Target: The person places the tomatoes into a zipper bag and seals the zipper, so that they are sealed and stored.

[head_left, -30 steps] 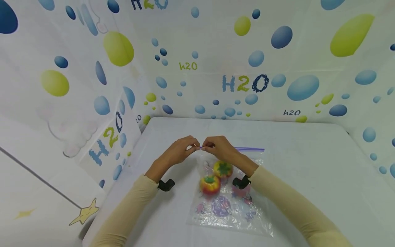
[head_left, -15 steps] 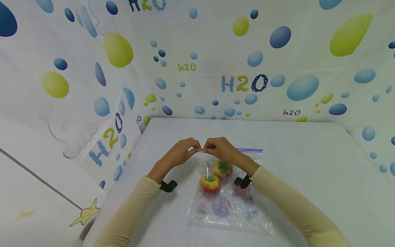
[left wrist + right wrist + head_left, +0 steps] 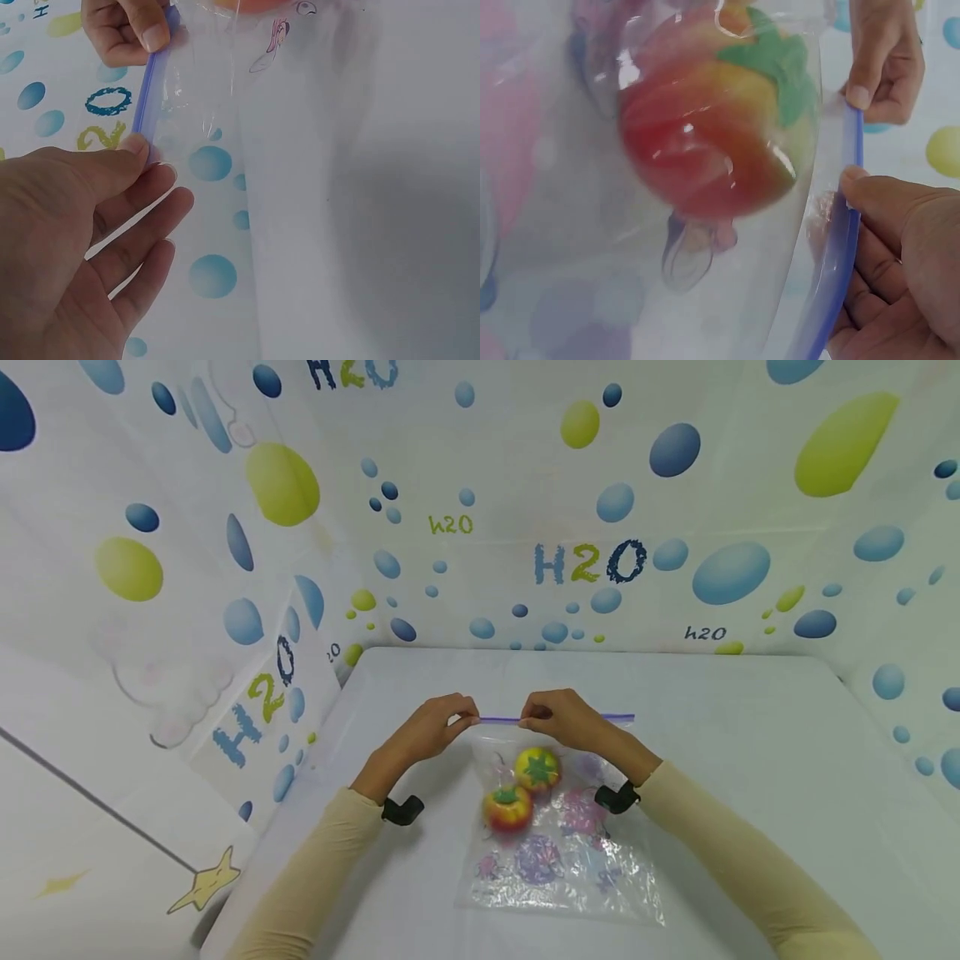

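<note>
A clear zip bag (image 3: pixel 558 897) with pink and purple prints lies on the white table, its purple zip strip (image 3: pixel 498 721) along the far side. Inside are two red-and-yellow, tomato-like fruits with green leafy tops, one nearer (image 3: pixel 507 812) and one farther (image 3: pixel 537 768). My left hand (image 3: pixel 437 727) pinches the strip's left end between thumb and index finger; its other fingers extend loosely in the left wrist view. Farther right along the strip, my right hand (image 3: pixel 564 720) pinches it between thumb and fingers. Part of the strip behind the right hand is hidden.
The white table (image 3: pixel 750 777) extends on both sides of the bag. Behind it and at the left hang white sheets (image 3: pixel 495 468) printed with blue and green bubbles and H2O lettering. A black wrist camera sits below each wrist, left (image 3: pixel 402 810) and right (image 3: pixel 617 797).
My right hand has slid right along the zip strip, away from the left hand, baring a stretch of purple strip between them. The left hand stays at the left end.
</note>
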{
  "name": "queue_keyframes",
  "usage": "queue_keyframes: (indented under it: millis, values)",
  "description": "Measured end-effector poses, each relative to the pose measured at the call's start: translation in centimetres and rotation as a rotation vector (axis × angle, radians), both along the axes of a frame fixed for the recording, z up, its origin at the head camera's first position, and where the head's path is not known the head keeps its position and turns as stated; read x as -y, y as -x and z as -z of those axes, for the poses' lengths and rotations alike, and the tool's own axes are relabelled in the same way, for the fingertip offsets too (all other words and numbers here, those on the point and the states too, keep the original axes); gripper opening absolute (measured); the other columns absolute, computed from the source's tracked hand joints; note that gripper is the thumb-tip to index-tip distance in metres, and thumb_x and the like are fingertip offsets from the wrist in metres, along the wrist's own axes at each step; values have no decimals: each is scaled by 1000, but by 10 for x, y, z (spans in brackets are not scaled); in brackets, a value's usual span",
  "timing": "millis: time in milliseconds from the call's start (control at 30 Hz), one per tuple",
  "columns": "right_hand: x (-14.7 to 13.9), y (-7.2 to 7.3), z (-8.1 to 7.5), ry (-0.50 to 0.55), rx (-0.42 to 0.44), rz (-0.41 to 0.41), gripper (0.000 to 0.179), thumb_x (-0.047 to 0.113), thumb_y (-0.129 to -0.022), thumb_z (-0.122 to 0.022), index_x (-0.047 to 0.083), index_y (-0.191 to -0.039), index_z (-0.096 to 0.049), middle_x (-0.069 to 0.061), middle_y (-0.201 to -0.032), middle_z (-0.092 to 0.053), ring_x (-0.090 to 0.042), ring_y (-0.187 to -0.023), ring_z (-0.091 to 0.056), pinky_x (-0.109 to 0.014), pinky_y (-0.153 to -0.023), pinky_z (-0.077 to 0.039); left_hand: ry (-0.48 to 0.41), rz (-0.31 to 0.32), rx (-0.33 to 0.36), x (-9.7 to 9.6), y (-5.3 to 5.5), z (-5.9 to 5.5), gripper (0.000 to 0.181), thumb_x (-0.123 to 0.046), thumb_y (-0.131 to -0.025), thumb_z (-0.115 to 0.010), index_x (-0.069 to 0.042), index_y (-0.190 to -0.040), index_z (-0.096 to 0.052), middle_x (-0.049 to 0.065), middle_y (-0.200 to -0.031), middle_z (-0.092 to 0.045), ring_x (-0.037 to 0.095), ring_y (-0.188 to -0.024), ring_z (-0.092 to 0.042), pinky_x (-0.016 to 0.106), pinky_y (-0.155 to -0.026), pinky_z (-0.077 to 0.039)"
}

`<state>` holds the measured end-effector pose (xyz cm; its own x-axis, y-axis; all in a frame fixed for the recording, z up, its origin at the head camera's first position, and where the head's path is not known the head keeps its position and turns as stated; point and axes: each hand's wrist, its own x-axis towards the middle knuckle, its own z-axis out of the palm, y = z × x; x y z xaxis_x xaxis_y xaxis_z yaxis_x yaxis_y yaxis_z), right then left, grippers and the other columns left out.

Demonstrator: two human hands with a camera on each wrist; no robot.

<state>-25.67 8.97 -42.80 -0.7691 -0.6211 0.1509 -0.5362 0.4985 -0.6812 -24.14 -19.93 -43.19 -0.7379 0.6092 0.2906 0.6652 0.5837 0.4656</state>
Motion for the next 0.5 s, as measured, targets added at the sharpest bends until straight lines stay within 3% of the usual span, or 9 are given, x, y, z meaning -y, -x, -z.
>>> queue_keyframes:
  millis: [300, 500]
  values:
    - [-37, 2, -1, -45, 31, 63, 6, 18, -101, -73, 12, -100, -74, -10, -98, -77, -14, -86, -67, -37, -84, -56, 13, -58, 1, 12, 1, 3, 6, -10, -104, -66, -5, -103, -70, 6, -97, -71, 25, -98, -70, 47, -90, -56]
    - [-57, 3, 1, -74, 34, 70, 7, 21, -101, -73, 14, -101, -74, -7, -97, -77, -13, -87, -66, -37, -85, -56, 27, -51, 0, 10, 3, 8, 7, -13, -105, -65, -8, -103, -69, 5, -98, -71, 24, -98, -70, 46, -91, -56]
